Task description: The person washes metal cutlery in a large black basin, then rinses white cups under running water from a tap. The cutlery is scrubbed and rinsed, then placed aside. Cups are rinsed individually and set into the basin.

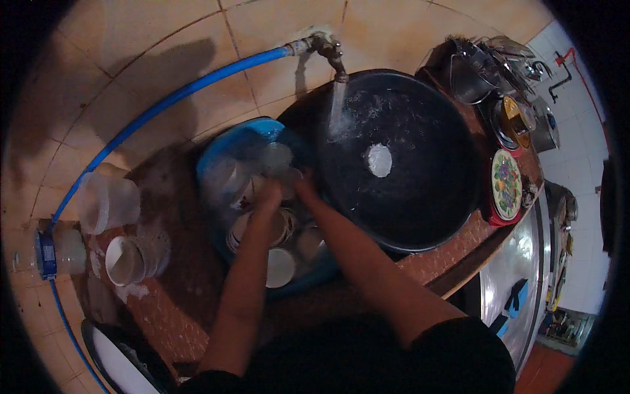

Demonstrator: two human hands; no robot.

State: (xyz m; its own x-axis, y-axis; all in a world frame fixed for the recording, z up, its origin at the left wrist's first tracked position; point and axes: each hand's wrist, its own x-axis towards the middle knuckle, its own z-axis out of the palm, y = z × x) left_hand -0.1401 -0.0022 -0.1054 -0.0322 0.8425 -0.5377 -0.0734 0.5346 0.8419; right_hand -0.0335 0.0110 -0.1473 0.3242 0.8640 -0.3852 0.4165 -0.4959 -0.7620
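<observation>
Both my arms reach forward into a blue plastic basin filled with dishes. My left hand and my right hand are close together near its middle. Between them is a small pale dish, blurred and partly covered; how the fingers meet it is unclear. Stacked bowls lie nearer me, partly behind my left forearm. A white round dish rests at the basin's near side. Just right stands a large black tub, with water running into it from a metal tap.
A white round object is inside the tub. Plastic containers and stacked white tubs stand left on the red-brown counter. Pots and a fruit-patterned oval lid line the right side. A blue hose arcs along the wall.
</observation>
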